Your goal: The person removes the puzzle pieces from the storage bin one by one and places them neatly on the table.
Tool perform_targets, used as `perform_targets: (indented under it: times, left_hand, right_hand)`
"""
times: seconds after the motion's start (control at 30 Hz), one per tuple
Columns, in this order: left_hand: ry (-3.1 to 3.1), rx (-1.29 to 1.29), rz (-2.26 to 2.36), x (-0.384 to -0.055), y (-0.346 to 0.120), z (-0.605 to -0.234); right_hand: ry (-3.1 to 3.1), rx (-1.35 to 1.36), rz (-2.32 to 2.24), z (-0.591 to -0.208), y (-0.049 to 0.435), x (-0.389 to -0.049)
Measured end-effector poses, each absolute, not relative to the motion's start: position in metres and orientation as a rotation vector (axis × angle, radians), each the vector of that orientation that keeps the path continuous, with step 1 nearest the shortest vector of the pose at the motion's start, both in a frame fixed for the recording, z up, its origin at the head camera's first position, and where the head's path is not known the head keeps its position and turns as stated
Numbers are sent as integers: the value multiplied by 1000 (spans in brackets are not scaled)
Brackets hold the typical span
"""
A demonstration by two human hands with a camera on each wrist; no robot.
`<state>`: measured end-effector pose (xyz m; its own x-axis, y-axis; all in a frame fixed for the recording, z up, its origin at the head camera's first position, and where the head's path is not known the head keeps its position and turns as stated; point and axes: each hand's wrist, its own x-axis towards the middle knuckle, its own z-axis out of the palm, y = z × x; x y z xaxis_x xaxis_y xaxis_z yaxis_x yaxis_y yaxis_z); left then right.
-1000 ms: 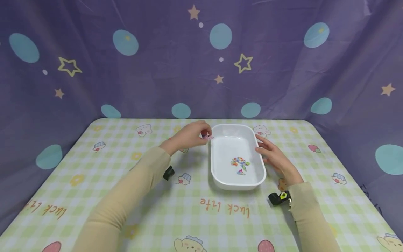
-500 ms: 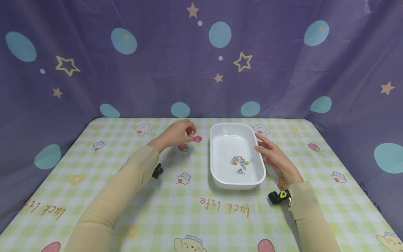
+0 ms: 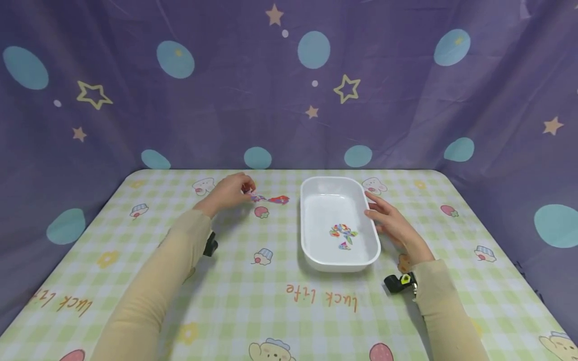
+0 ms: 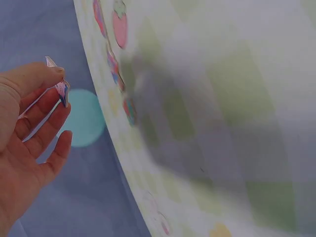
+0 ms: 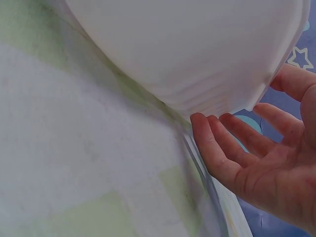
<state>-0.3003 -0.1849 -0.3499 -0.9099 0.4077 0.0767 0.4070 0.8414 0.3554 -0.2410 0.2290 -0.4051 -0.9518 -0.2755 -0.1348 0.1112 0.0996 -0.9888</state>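
Note:
My left hand (image 3: 229, 192) is over the back left of the table and pinches a small shiny sticker (image 4: 62, 91) between thumb and index finger; its other fingers are loosely bent. Beside it, a red-and-purple sticker (image 3: 279, 199) and a smaller multicoloured sticker (image 3: 259, 198) lie in a row on the checked cloth. A white plastic tub (image 3: 309, 253) stands right of centre, with several colourful stickers (image 3: 343, 230) inside on its floor. My right hand (image 3: 394, 224) rests against the tub's right side, fingertips spread along the outer wall and rim, the fingers only slightly bent.
The table carries a green-and-white checked cloth (image 3: 217, 301) printed with strawberries, cupcakes and lettering. A purple curtain (image 3: 226, 120) with stars and blue ovals hangs behind it. Black wrist cameras are strapped under both sleeves.
My left hand has moved left from the tub's left rim across the back of the table. Stickers now lie in a row where it passed. My right hand and the tub have stayed put.

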Motion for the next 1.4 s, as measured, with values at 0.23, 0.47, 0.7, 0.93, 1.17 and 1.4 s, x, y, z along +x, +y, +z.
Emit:
perform_targets:
  times: [0.23, 0.47, 0.7, 0.93, 1.17, 1.4]
  left_hand:
    - [3046, 577, 561, -304, -208, -358]
    - [3046, 560, 519, -309, -221, -367]
    - [3031, 483, 478, -309, -230, -375]
    - [3026, 415, 442, -312, -237, -383]
    - [3026, 354, 403, -313, -241, -384]
    - [3014, 336, 399, -314, -240, -384]
  right_hand:
    - [2097, -153, -1920, -404, 229, -241]
    - [2096, -153, -1923, -404, 229, -242]
    - [2084, -150, -1928, -405, 229, -241]
    - [2085, -159, -1927, -405, 230, -241]
    - [2084, -147, -1929, -404, 229, -241]
    - [2092, -135, -1924, -405, 230, -242]
